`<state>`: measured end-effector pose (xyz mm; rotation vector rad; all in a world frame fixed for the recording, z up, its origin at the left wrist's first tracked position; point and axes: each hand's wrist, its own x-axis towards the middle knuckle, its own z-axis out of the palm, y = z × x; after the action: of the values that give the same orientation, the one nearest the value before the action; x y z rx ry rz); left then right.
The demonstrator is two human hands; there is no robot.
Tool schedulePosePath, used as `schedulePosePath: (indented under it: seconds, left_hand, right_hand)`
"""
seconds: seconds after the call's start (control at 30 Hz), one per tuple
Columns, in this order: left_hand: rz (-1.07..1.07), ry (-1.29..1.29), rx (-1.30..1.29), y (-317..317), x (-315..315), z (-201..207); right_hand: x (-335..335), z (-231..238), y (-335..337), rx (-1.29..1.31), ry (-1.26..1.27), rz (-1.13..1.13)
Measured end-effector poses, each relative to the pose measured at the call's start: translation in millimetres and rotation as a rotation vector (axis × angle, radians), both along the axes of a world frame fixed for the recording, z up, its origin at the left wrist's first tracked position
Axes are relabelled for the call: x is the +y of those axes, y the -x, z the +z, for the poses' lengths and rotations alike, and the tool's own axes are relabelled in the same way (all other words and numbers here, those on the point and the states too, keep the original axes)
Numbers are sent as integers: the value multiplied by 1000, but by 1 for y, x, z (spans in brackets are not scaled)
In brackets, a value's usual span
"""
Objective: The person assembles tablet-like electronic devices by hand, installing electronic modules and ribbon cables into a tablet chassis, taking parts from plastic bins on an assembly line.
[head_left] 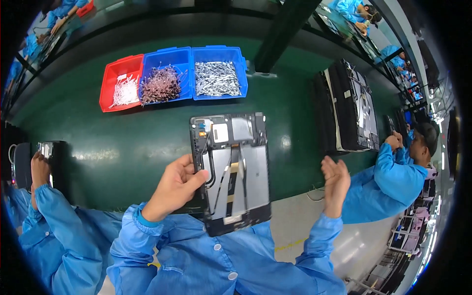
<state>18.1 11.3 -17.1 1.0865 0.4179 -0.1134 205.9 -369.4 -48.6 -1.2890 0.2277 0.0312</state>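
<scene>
My left hand (178, 186) grips the left edge of an opened tablet (255, 177), thumb on top and fingers behind it. The tablet is held up before my chest, its inside facing me. Cables, a dark ribbon strip and silvery plates show within its black frame. My right hand (336, 181) is raised to the right of the tablet, apart from it, fingers stretched and nothing in the palm. Close above that hand stands a stack of similar black tablet bodies (348, 108) with a pale sheet among them.
Across the green table (162, 132) stand a red bin (109, 88) of white pieces and two blue bins, one (184, 56) with brownish cable parts, another (243, 73) with silvery strips. A dark post (282, 37) rises behind. Co-workers sit left (59, 231) and right (398, 182).
</scene>
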Motion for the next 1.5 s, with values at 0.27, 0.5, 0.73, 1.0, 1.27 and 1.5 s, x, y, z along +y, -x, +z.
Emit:
schedulePosePath:
  seconds: [0.27, 0.5, 0.73, 1.0, 1.27, 1.5]
  left_hand:
    - [-88, -434, 133, 3, 22, -6]
    - [-67, -1026, 72, -3, 33, 13]
    - [322, -1174, -82, 1, 50, 11]
    - [665, -1403, -241, -23, 94, 2]
    - [635, -1742, -300, -47, 90, -10]
    - [612, -1883, -274, -50, 100, -18]
  right_hand:
    - [2, 6, -78, 4, 122, 129]
    - [56, -11, -191, -122, 187, 190]
    - [114, -22, -294, -152, 301, 244]
    - [127, -14, -314, -190, 468, 297]
    - [131, -18, -203, -403, 372, 283]
    - [141, -7, -158, -326, 343, 382]
